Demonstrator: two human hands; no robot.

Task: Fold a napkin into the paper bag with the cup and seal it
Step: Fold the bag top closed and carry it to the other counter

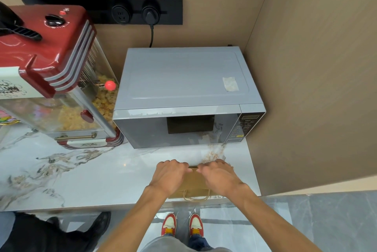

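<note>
Brown kraft paper bag sits at the near edge of the marble counter, just in front of the microwave, w/ its twisted-paper handle drooping toward the person. Both hands on it now: left hand and right hand side by side, fingers curled over the bag's far top edge, apparently pinching or pressing the rim down. Looks like the sealing fold.

Handling call: thin paper, light, creases easily, holds a fold once pressed but tears if yanked. Probably some bulk inside from the cup, so the body won't go flat. Best hold is along the top rim w/ 2 hands spread near the corners, not the handle.

Can't see: cup and napkin, both presumably inside, not visible. Fingertips are tucked over the edge, so the exact grip is unclear. Wrists cover most of the bag's face. Popcorn machine at left is cut off by the frame.
</note>
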